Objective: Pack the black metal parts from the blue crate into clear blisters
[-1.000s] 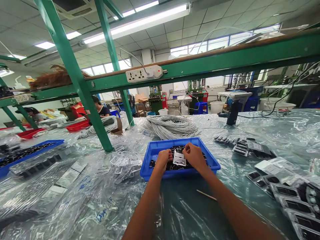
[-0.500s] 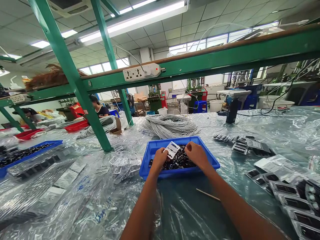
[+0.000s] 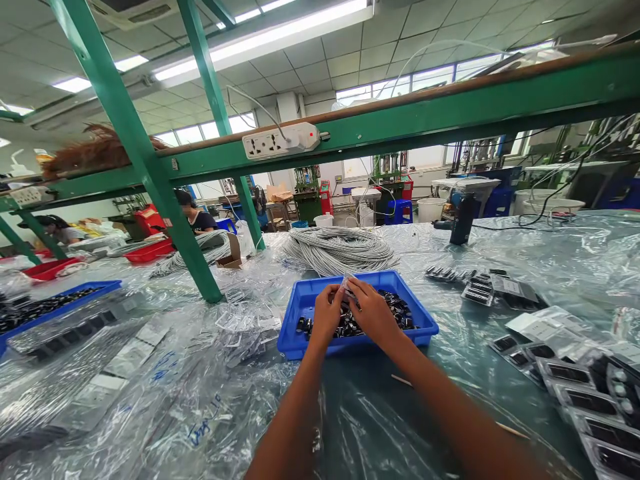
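Note:
Over the blue tray (image 3: 425, 328), my left hand (image 3: 327, 313) grips a small flat plastic piece (image 3: 347, 285), clear and whitish, held tilted. My right hand (image 3: 373, 312) has its fingers closed together on the same piece from the right. Both hands cover much of it, and whether the right fingers also pinch a tiny part is hidden. Many small shiny black parts (image 3: 397, 305) lie loose in the tray below and around my hands.
Clear flat plastic pieces (image 3: 245, 327) are heaped left of the tray. A coil of grey cable (image 3: 340, 250) lies behind it. Packs with black parts (image 3: 570, 377) are at right, a thin stick (image 3: 401, 380) in front. A green post (image 3: 175, 227) rises at left; people sit beyond.
My right hand has moved left from the black parts to the plastic piece in my left hand. The piece has turned and is now mostly covered by fingers.

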The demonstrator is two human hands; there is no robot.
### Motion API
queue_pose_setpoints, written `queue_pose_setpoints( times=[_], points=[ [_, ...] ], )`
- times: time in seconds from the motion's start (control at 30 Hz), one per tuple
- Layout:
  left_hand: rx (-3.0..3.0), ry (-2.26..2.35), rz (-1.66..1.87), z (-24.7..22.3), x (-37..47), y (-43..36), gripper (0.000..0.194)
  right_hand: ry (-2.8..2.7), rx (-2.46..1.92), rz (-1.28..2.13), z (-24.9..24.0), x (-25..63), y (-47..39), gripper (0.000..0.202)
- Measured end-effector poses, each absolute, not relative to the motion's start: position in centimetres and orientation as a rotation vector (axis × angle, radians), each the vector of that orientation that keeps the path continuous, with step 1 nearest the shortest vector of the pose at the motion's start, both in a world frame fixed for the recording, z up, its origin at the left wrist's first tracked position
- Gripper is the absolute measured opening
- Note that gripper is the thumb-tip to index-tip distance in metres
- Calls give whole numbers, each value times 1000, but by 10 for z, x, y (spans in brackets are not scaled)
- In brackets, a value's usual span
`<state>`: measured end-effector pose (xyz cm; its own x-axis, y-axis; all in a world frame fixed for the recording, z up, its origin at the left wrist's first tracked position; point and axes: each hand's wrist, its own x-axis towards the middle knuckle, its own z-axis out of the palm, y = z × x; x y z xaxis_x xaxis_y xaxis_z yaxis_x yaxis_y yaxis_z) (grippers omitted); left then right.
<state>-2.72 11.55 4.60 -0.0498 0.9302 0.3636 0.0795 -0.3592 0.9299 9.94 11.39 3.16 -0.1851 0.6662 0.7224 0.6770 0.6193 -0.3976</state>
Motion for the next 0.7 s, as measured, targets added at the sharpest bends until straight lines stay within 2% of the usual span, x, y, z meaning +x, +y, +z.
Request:
queue_pose_setpoints(
  times=[0.27, 0.37, 0.53, 0.7],
  points=[
    [1695, 960, 1286, 50, -44, 115, 33, -1570, -1053, 557, 44, 104, 110, 23],
    [1696, 1059, 1215, 49, -43, 116, 30, -1616, -1085, 687, 44, 115, 115, 20],
    [1647, 1345, 1292, 46, -35, 119, 15, -1678, -1153, 632, 41, 124, 117, 20],
    [1454, 1396, 1332, 37, -42, 126, 23, -1699, -1170, 520, 42, 124, 117, 25]
  ],
)
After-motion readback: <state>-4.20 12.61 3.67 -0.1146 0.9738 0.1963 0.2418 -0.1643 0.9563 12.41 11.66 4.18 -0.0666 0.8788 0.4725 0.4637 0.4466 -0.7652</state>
